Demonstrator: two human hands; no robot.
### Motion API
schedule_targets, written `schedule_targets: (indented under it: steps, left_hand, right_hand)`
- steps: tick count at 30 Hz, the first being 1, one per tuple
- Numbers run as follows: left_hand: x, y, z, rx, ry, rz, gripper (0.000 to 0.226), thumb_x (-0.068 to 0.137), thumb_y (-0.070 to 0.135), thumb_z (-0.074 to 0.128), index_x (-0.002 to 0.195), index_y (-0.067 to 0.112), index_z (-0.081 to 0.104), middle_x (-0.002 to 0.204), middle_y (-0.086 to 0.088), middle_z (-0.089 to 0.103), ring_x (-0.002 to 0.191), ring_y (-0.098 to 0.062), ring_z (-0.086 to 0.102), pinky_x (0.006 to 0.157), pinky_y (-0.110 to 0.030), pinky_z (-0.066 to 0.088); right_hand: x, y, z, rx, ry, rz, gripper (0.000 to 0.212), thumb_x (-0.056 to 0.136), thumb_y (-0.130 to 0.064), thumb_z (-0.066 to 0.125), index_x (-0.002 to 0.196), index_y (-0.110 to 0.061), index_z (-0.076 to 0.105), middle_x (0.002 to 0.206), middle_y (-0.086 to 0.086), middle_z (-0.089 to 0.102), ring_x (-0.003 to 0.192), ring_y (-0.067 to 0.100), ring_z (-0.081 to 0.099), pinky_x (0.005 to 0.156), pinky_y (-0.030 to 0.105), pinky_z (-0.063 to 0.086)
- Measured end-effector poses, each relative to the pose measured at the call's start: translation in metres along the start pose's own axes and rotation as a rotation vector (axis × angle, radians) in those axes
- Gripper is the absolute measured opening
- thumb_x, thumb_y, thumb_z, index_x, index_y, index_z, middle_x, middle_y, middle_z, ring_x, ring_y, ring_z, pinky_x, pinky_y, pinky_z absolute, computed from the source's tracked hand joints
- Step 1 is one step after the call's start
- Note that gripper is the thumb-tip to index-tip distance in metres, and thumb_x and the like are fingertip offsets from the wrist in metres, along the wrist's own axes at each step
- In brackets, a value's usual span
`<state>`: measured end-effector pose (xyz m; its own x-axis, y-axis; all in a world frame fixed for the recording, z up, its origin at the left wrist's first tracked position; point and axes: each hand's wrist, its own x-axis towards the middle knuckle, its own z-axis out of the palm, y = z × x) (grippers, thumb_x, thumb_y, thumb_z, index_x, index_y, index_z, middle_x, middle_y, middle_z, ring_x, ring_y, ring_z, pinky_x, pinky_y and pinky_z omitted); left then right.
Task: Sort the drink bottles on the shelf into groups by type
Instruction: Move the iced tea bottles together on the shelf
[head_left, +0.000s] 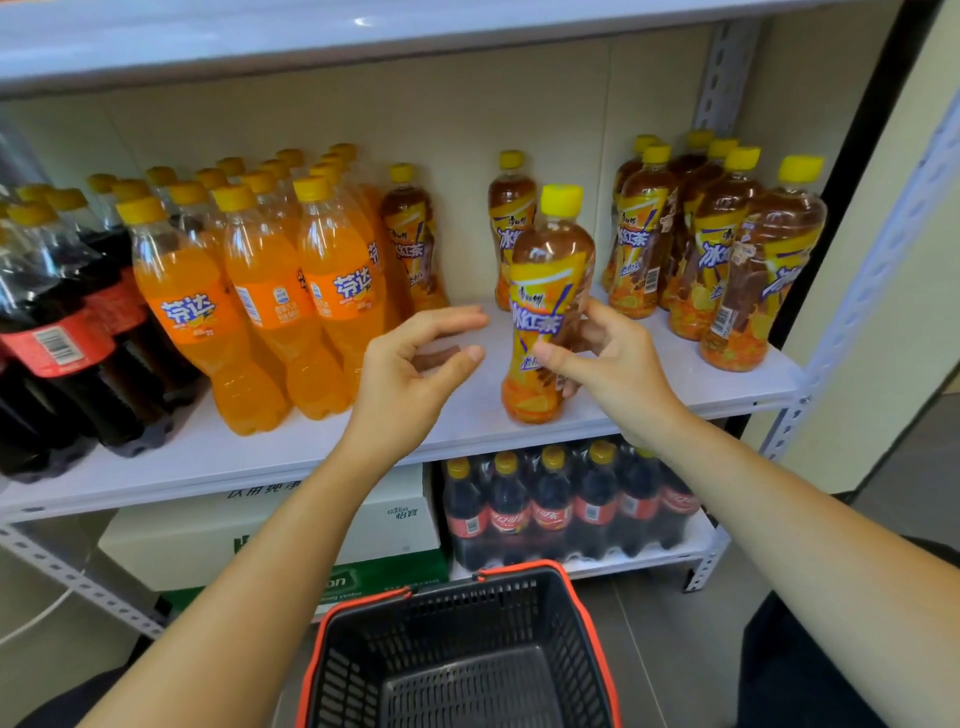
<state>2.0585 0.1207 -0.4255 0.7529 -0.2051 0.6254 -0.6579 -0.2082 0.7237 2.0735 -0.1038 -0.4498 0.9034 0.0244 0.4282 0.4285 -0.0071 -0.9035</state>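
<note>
at the shelf's (467, 415) front edge, the right grip (613, 358) is pinching a tea bottle (545, 291), the left grip (410, 364) is hanging spread, and two stray teas (413, 244) are waiting ungrouped.

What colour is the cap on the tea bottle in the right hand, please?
Yellow; the cap of the tea bottle shows best in the head view.
</note>
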Motion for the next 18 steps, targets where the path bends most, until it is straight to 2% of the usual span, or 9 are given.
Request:
schedule_targets:
  steps: [2, 6, 9, 11, 13, 15, 18]
  left_hand:
    - [-0.006, -0.011, 0.002, 0.015, -0.096, -0.103, 0.031, 0.091, 0.007, 0.076, 0.111, 0.031, 0.072, 0.125, 0.004, 0.071, 0.117, -0.008, 0.066, 0.090, -0.024, 0.055]
    - [-0.019, -0.021, 0.008, 0.010, -0.203, -0.190, 0.036, 0.083, 0.020, 0.085, 0.113, 0.031, 0.068, 0.123, 0.010, 0.070, 0.116, -0.013, 0.066, 0.086, -0.031, 0.059]
    - [-0.020, -0.018, 0.013, -0.034, -0.182, -0.183, 0.047, 0.077, 0.025, 0.089, 0.114, 0.031, 0.061, 0.122, 0.006, 0.067, 0.111, -0.015, 0.068, 0.082, -0.030, 0.060]
    - [-0.019, -0.014, 0.017, -0.056, -0.144, -0.169, 0.048, 0.075, 0.028, 0.088, 0.114, 0.028, 0.060, 0.121, 0.004, 0.066, 0.107, -0.014, 0.069, 0.076, -0.025, 0.058]
    - [-0.017, -0.010, 0.018, -0.060, -0.093, -0.160, 0.046, 0.074, 0.030, 0.085, 0.114, 0.026, 0.062, 0.117, 0.007, 0.067, 0.103, -0.011, 0.070, 0.073, -0.021, 0.056]
    - [-0.015, -0.008, 0.017, -0.067, -0.041, -0.155, 0.044, 0.076, 0.031, 0.083, 0.115, 0.022, 0.065, 0.113, 0.007, 0.069, 0.100, -0.010, 0.070, 0.074, -0.022, 0.056]
    - [-0.012, -0.007, 0.017, -0.125, -0.007, -0.165, 0.043, 0.080, 0.028, 0.077, 0.119, 0.012, 0.066, 0.110, -0.002, 0.069, 0.095, -0.013, 0.071, 0.076, -0.031, 0.061]
  right_hand:
    - [0.000, -0.005, 0.000, 0.114, 0.028, 0.066, 0.036, 0.086, -0.014, 0.078, 0.119, -0.019, 0.065, 0.095, 0.001, 0.077, 0.067, 0.014, 0.064, 0.047, 0.027, 0.051]
    - [-0.001, -0.011, 0.000, 0.243, 0.035, 0.180, 0.042, 0.080, -0.034, 0.075, 0.116, -0.014, 0.065, 0.096, -0.001, 0.075, 0.074, 0.014, 0.066, 0.047, 0.024, 0.047]
    - [-0.001, -0.013, 0.003, 0.325, 0.039, 0.296, 0.032, 0.087, -0.036, 0.069, 0.110, -0.014, 0.066, 0.093, 0.000, 0.072, 0.071, 0.012, 0.064, 0.049, 0.022, 0.046]
    - [0.000, -0.013, 0.003, 0.398, 0.033, 0.368, 0.019, 0.095, -0.030, 0.064, 0.106, -0.015, 0.067, 0.089, 0.001, 0.072, 0.071, 0.011, 0.063, 0.052, 0.021, 0.047]
    - [0.000, -0.015, 0.001, 0.453, 0.003, 0.419, 0.014, 0.093, -0.024, 0.066, 0.103, -0.014, 0.068, 0.086, -0.001, 0.071, 0.071, 0.010, 0.063, 0.055, 0.020, 0.050]
    - [-0.001, -0.017, 0.000, 0.469, -0.052, 0.442, 0.022, 0.083, -0.022, 0.073, 0.103, -0.012, 0.068, 0.086, 0.000, 0.071, 0.074, 0.011, 0.064, 0.060, 0.021, 0.054]
    - [-0.003, -0.019, 0.000, 0.425, -0.103, 0.455, 0.038, 0.076, -0.027, 0.075, 0.110, -0.011, 0.068, 0.093, 0.002, 0.072, 0.080, 0.014, 0.070, 0.065, 0.026, 0.057]
